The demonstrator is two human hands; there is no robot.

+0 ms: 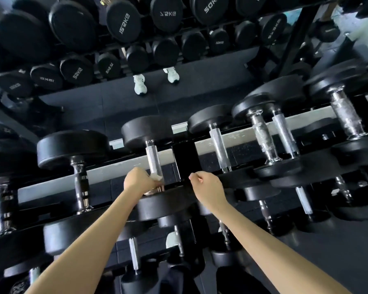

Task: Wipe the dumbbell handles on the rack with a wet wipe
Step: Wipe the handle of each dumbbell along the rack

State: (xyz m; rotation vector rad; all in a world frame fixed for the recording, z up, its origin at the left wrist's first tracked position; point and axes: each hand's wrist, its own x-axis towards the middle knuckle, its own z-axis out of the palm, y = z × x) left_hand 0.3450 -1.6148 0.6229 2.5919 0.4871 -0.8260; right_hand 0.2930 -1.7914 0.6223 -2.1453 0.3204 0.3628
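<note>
My left hand is closed around the near end of a knurled silver dumbbell handle on the top tier of the rack, with a white wet wipe pressed between fingers and metal. That dumbbell's near black head lies just below the hand. My right hand hovers beside it over the black rack upright, fingers curled in a loose fist and holding nothing. More dumbbells sit left and right, with handles pointing away from me.
A wall mirror behind the rack reflects the dumbbell ends with weight labels and a pair of white shoes. Lower tiers hold several more dumbbells. A white rail runs under the handles. Dark gym floor lies to the right.
</note>
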